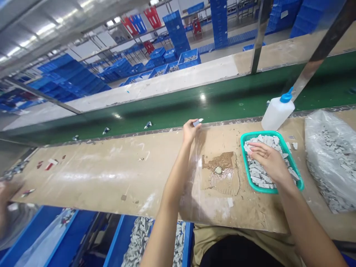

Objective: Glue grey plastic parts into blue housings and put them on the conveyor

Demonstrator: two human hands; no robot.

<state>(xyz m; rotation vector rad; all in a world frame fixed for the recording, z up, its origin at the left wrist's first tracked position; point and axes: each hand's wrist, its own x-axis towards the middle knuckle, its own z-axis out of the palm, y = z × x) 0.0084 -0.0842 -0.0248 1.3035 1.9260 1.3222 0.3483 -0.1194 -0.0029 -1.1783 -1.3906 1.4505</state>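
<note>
My left hand (pixel 189 132) is at the edge of the green belt, its fingertips closed on a small grey-and-white plastic piece (pixel 198 122). Over a turquoise basket (pixel 299 184) hovers my right hand (pixel 267 160), its fingers stretched out and somewhat apart. Flat grey pieces (pixel 258 178) fill that basket; whether the fingertips touch them I cannot tell. Between my hands a torn, wet-looking cardboard patch (pixel 222 181) lies on the bench, with a small round disc (pixel 218 170) on it.
A white squeeze bottle (pixel 277 114) with a blue cap stands behind the basket. To its right lies a clear bag (pixel 330 159) of grey pieces. The green belt (pixel 172 113) carries several small parts. A blue crate (pixel 115 241) sits below the bench. Another person's hand (pixel 5 191) shows far left.
</note>
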